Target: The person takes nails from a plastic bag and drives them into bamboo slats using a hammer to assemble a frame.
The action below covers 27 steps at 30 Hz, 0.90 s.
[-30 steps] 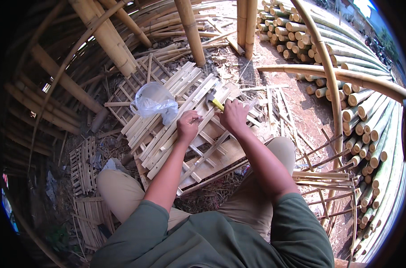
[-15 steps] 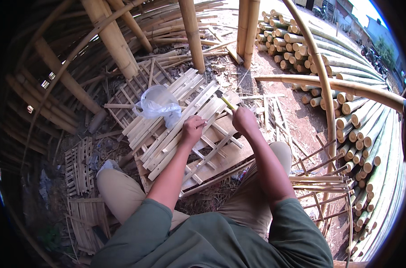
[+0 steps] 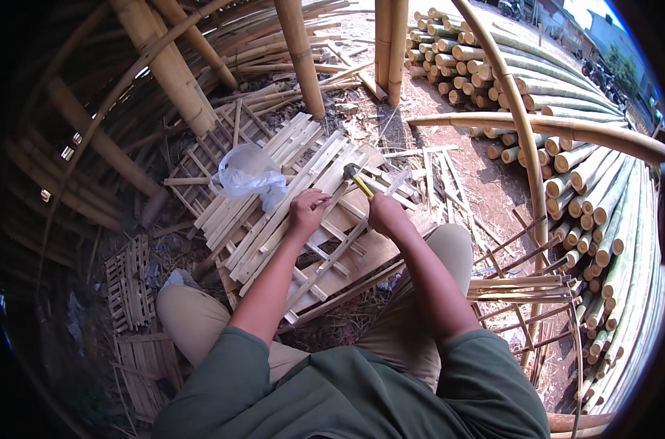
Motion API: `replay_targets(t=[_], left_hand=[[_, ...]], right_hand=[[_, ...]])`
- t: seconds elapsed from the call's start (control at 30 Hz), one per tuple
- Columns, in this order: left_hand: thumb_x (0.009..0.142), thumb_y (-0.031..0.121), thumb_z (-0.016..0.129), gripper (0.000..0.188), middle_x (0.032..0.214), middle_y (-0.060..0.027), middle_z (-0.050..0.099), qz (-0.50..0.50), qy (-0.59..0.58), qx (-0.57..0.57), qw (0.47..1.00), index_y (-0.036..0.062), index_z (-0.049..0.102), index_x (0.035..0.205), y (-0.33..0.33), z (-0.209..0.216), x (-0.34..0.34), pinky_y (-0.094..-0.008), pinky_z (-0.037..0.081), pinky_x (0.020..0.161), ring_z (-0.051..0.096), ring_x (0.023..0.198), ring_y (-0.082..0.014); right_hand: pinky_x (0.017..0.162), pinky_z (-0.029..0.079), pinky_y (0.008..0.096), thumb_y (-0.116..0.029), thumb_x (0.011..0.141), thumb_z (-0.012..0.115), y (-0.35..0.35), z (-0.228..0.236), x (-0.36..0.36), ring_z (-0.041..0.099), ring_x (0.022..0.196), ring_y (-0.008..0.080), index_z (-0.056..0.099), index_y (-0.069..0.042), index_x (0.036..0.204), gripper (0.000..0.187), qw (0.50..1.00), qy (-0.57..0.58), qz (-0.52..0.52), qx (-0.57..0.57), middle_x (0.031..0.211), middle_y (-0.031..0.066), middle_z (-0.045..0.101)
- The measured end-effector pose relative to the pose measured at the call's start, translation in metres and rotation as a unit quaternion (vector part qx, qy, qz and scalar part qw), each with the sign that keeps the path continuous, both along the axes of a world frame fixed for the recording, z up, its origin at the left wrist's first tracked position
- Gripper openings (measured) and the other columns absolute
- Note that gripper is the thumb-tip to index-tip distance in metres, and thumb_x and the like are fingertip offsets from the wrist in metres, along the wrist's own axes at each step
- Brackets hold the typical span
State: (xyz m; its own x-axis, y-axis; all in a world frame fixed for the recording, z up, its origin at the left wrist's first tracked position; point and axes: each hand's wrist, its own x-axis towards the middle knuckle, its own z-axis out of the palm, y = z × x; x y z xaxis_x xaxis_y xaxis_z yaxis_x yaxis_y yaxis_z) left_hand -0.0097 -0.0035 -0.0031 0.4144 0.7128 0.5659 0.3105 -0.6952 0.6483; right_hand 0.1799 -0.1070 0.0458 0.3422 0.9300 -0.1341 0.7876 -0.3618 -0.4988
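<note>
While the person sat with bent knees [image 3: 193, 318] at both sides of the work, the right hand [image 3: 388, 215], in the centre of the frame, was closed around the handle of a hammer [image 3: 362, 185]. The yellow handle went up and to the left from the fist, and the dark head was above some pale slats [image 3: 321, 170]; whether it touched them could not be told.

The left hand [image 3: 308, 211] was just beside, to the left of the fist, over the slats. Its fingers were bent, but it was not possible to tell if they pinched something small.

The slats lay side by side, in a slanting row, across thinner crosspieces [image 3: 334, 233], left of and above the centre. Below them a flat board [image 3: 372, 252] showed. A clear plastic bag [image 3: 246, 174], crumpled, rested upon the slats, left of the hands.

In the upper part stood bamboo posts [image 3: 301, 62], and many cut bamboo poles [image 3: 592, 212] were piled along the right side.
</note>
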Motion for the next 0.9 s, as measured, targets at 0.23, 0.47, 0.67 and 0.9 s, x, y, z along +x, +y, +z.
replay_targets(t=[0.23,0.47,0.67,0.9], left_hand=[[0.075,0.005,0.075,0.013,0.093,-0.0107,0.071,0.133,0.001,0.1,0.986,0.0058,0.074,0.088,0.015,0.02,0.026,-0.0364,0.049,0.092,0.064,0.099,-0.0269],[0.075,0.001,0.073,0.013,0.087,-0.0076,0.069,0.126,-0.134,0.095,0.978,0.0057,0.073,0.087,0.044,0.033,0.088,-0.0371,0.048,0.082,0.062,0.089,-0.027],[0.078,0.0,0.072,0.015,0.089,-0.0088,0.067,0.182,-0.175,0.059,0.966,0.0045,0.069,0.092,0.059,0.0,0.092,-0.0378,0.049,0.079,0.062,0.086,-0.027],[0.076,0.007,0.079,0.021,0.098,-0.0086,0.069,0.082,-0.069,0.016,0.994,0.0062,0.074,0.096,0.057,-0.002,0.101,-0.0324,0.052,0.082,0.067,0.091,-0.0204]], right_hand=[[0.074,0.052,0.0503,-0.023,0.098,0.047,0.003,-0.006,0.007,0.066,0.082,0.0439,0.063,0.007,0.084,0.037,0.999,0.017,0.019,0.026,0.081,0.03,0.066],[0.081,0.052,0.0486,-0.026,0.098,0.048,0.0,0.003,0.008,0.066,0.093,0.0413,0.064,0.004,0.094,0.033,0.998,0.04,0.029,-0.03,0.096,0.0265,0.068],[0.078,0.051,0.0521,-0.028,0.099,0.047,-0.005,0.007,-0.002,0.065,0.086,0.0442,0.065,0.006,0.091,0.039,0.998,0.059,-0.02,0.008,0.09,0.0289,0.066],[0.077,0.048,0.0532,-0.027,0.098,0.044,-0.005,0.028,0.042,0.062,0.08,0.049,0.064,0.009,0.084,0.044,0.978,0.156,-0.117,0.079,0.082,0.0331,0.063]])
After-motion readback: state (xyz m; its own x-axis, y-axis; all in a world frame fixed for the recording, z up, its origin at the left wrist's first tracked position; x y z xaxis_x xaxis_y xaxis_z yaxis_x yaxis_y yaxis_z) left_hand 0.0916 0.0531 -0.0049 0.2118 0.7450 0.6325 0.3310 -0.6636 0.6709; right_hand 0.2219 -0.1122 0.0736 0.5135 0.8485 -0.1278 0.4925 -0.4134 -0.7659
